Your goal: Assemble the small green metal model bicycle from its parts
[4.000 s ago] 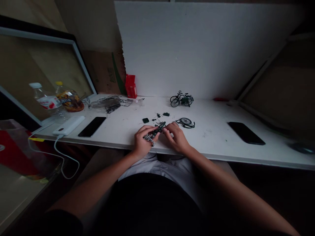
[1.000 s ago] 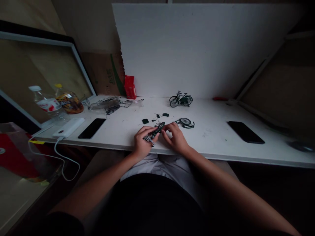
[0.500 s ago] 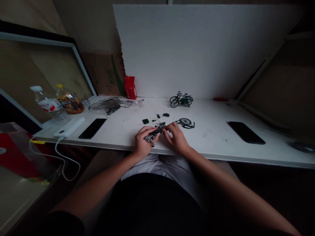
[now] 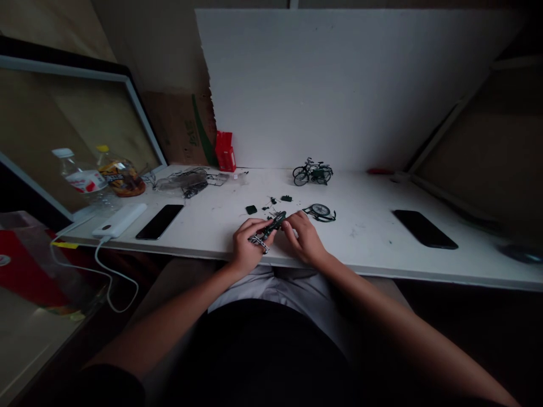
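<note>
My left hand [image 4: 245,243] grips a small dark green model bicycle part [image 4: 271,224] with a silvery chain piece at its lower end, just above the near edge of the white table [image 4: 365,237]. My right hand [image 4: 304,237] pinches the upper end of the same part. A loose model wheel with a fender [image 4: 320,212] lies just beyond my right hand. Small dark pieces [image 4: 251,209] lie scattered behind my hands. A finished model bicycle [image 4: 313,171] stands upright farther back.
A black phone [image 4: 425,229] lies to the right, another black phone [image 4: 160,221] and a white power bank [image 4: 120,219] with a cable to the left. Two bottles [image 4: 82,176], a plastic bag of parts [image 4: 182,181] and a red box [image 4: 225,150] stand at the back left. A white board rises behind.
My right hand's fingers have closed back onto the upper end of the green part after opening slightly. My left hand and the other objects stay where they were.
</note>
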A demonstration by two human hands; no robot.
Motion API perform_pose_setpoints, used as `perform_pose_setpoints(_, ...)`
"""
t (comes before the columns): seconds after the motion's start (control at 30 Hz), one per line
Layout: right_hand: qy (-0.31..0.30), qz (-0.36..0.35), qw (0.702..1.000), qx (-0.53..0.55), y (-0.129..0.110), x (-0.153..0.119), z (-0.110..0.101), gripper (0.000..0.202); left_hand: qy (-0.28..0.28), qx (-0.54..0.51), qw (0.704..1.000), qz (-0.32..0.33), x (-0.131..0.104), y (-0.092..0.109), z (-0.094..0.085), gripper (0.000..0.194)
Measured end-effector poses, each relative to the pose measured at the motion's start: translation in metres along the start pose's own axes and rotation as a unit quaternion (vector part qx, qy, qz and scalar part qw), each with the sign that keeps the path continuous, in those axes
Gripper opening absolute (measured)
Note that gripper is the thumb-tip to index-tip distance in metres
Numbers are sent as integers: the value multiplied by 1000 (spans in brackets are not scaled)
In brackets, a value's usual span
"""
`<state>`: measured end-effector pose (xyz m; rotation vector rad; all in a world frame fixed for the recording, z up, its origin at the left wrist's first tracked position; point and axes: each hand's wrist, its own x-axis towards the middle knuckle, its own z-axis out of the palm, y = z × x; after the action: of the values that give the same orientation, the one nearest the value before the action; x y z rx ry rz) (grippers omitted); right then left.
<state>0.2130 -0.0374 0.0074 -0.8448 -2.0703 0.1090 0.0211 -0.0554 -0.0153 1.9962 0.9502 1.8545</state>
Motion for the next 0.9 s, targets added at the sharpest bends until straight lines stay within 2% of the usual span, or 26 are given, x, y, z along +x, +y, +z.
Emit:
perform_pose_setpoints(0.1,21,16,1000,17,-1,-1,-1,8,4,2,1000,1,0,0,0,26)
perform_pose_setpoints(0.17,26,14,999,17,-1,-1,0,8,6,3,1000,-2,0,0,0,26)
perform_pose_setpoints(0.37,-6,-1,1000,2,-1,1,0,27,-4,-1,1000,-4,-2,-4,0,28)
perform_pose_setpoints(0.53,17,9,1000,8,-1,-1,-1,11,0,0,1000,-8,-1,-3,0,29)
perform_pose_setpoints(0.67,28,-1,999,18,1,-1,0,10,-7,8,1000,-3,-1,-4,0,31)
perform_pose_setpoints(0.9,50,20,996,67,7,0,-3,7,-67,52,991,106,0,-7,-10,59)
